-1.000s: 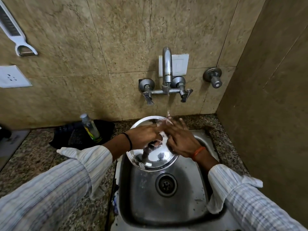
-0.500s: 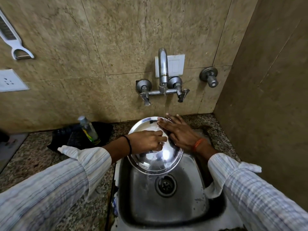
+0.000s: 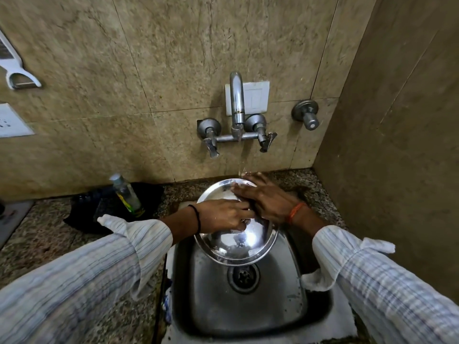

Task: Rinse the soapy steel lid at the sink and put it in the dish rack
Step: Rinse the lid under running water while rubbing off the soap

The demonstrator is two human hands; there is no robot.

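Observation:
A round steel lid hangs tilted over the back of the steel sink, its shiny face towards me. My left hand grips the lid near its middle, fingers curled round what looks like its knob. My right hand lies flat on the lid's upper part, fingers straight and spread, under a thin stream of water falling from the wall tap. No dish rack is in view.
A small clear bottle stands on a black cloth on the granite counter left of the sink. The drain lies below the lid. A side wall closes the right. A white peeler hangs on the left wall.
The lid has tipped and shifted slightly back under the stream. My right hand slid from the lid's lower right up to its top edge. My left hand keeps its grip at the centre.

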